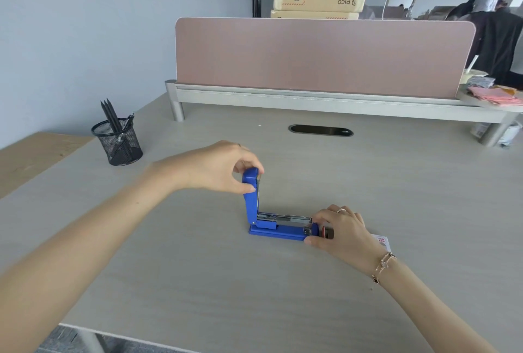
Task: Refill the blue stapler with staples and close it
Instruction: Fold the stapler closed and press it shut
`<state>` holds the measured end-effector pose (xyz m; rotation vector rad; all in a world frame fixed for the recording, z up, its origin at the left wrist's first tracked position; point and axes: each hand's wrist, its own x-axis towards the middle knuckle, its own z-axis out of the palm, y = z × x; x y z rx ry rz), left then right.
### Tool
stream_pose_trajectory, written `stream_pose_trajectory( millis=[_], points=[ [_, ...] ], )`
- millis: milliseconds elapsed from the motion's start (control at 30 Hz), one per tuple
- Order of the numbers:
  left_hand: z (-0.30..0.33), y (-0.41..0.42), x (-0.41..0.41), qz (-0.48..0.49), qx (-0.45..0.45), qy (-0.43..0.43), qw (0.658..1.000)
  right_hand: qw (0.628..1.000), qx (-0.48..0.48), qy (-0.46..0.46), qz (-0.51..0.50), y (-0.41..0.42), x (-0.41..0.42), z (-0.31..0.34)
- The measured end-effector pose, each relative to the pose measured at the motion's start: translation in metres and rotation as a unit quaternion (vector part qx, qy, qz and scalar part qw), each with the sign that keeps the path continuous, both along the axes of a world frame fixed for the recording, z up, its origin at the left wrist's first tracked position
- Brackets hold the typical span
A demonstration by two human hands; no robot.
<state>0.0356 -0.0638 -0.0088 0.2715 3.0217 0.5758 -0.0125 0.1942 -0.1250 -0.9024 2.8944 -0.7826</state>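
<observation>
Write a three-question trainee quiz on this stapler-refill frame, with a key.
1. True or false: the hinged blue top cover of the blue metal stapler is shut flat.
2. Which hand holds that cover's tip? A) left hand B) right hand
3. What stands far left on the grey desk?

Key:
1. False: it stands upright, and the metal staple channel is exposed.
2. A; the right hand steadies the stapler's front end.
3. A black mesh pen cup holding dark pencils.
</observation>
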Motion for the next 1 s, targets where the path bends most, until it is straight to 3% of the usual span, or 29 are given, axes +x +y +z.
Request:
stream_pose_trajectory(
  millis=[367,700,1000],
  points=[
    [-0.045,0.055,-0.017,-0.018,0.153,0.023,0.988,1.000,-0.016,-0.006,-0.009,0.000,0.003,-0.002],
    [-0.080,0.073,-0.021,-0.050,0.124,0.012,0.991,1.000,-0.022,-0.006,-0.015,0.001,0.002,-0.006],
    [-0.074,0.043,-0.018,-0.041,0.093,-0.011,0.995,0.998,-0.053,-0.017,-0.014,0.003,-0.002,0.001]
  ],
)
